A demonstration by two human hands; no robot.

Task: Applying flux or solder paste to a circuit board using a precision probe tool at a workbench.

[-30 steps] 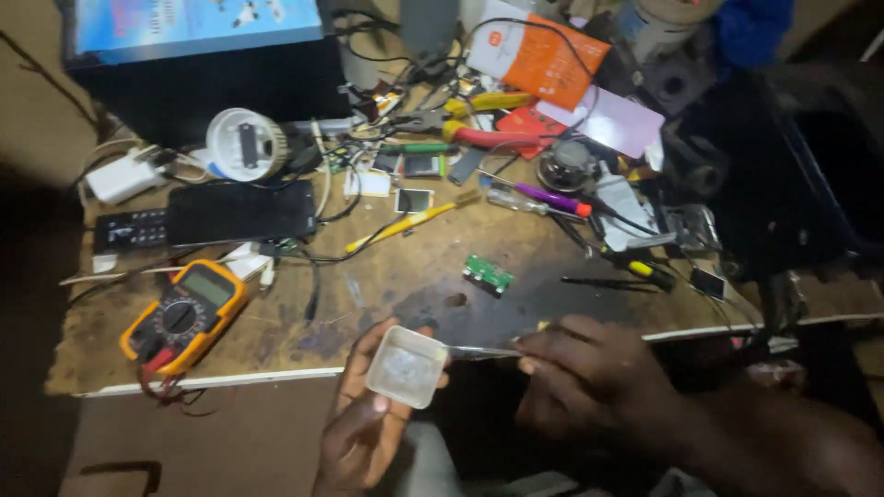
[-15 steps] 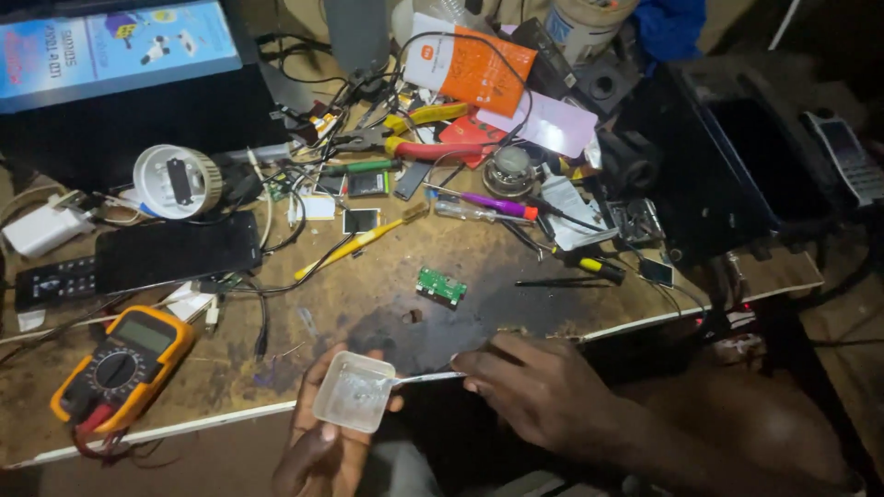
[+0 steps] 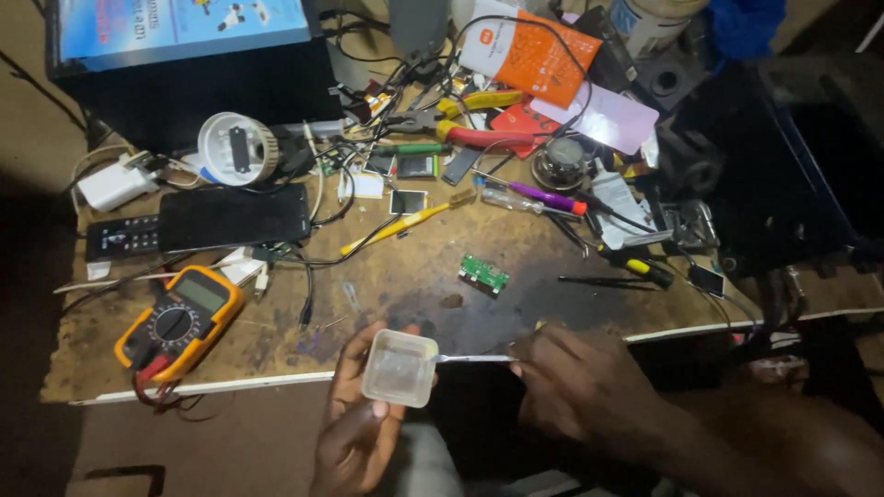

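Cluttered workbench point(image 3: 552, 276); tub point(image 3: 399, 367), tweezers point(image 3: 474, 358) in hands.

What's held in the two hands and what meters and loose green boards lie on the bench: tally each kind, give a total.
Clear plastic container, left hand: 1
Thin metal tool, right hand: 1
Orange multimeter: 1
Green circuit board: 1
Total: 4

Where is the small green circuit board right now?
In the head view, the green circuit board lies flat on the workbench right of centre, beyond the clear tub in the left hand.
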